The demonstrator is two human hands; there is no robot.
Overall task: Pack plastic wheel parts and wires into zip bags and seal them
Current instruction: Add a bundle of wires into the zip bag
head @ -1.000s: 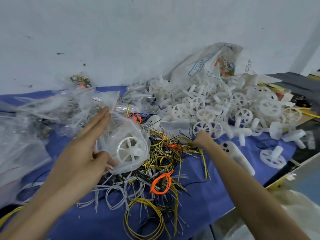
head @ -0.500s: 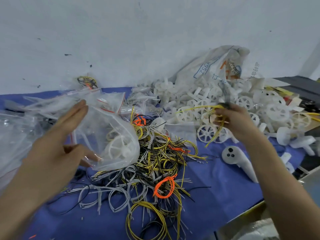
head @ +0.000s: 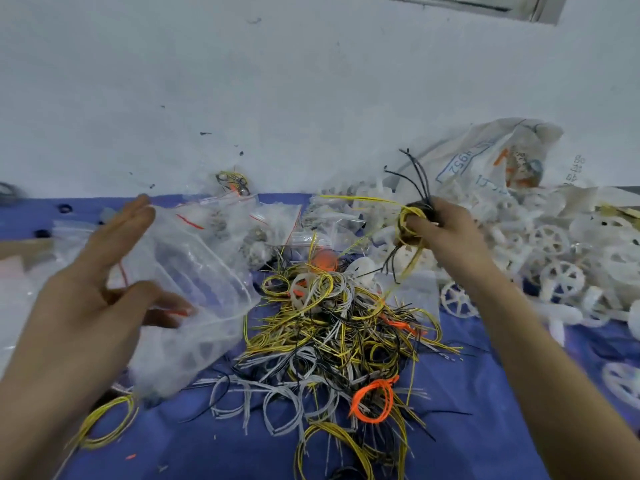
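Covering the near area, blue cloth-covered table [head: 485, 427] carries everything. Far right, white woven printed sack [head: 485, 161] slumps against the wall. A heap of white spoked plastic wheel parts [head: 561, 271] spreads just near of it along the right side. In the centre, a tangled pile of yellow, black, grey and orange wire loops [head: 339, 334] lies on the cloth.

Left of that pile and raised off the cloth is a clear plastic zip bag [head: 194, 282] with a red seal strip. Blurred white shapes sit low inside, likely wheel parts, but I can't confirm. Left hand [head: 90, 299] holds the bag, thumb in front pinching the film against straight fingers behind. Right hand [head: 446, 233] is raised right of centre over the pile's far edge, fingers curled tight round a small coil of yellow and black wires [head: 412, 220]. The coil's loose ends stick up and hang down. Coil and bag are well apart.

Step in hand, by my read: coil goes into the bag. To do it well:
- Spread the mouth wide with the left thumb and turn it toward the right hand.
- Tuck stray ends into the coil first so nothing snags.
- Push the coil deep before letting go.
- Keep the seal strip free of wire so it can be sealed.
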